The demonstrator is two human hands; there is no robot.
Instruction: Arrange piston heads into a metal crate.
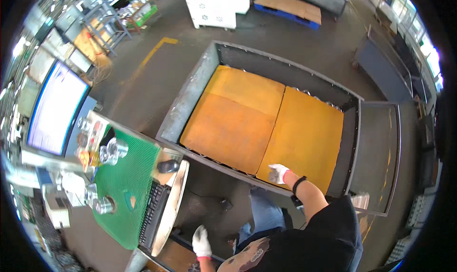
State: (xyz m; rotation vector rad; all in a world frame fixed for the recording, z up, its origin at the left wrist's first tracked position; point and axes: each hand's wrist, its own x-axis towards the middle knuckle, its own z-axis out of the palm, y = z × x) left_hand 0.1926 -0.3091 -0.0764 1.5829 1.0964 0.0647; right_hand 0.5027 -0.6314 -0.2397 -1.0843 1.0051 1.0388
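Note:
My right hand (279, 174), in a white glove with a red cuff, is over the near edge of the right yellow-orange board (304, 134). Its fingers look loosely apart with nothing visible in them; whether they touch the board I cannot tell. Low on the left, my left hand (201, 242), also white-gloved, hangs beside my body with fingers extended and holds nothing. Another orange board (233, 124) lies flat to the left of the first, both inside a large grey metal bin (183, 100). Shiny metal pieces (304, 92) peek out along the boards' far edge.
At left stands a desk with a green mat (128, 181), a keyboard (154, 207), a mouse (168, 166), a monitor (58, 110) and several shiny metal parts (114, 150). A metal frame (392, 162) adjoins the bin's right side. Beyond are a blue pallet (288, 15) and a grey cart (383, 67).

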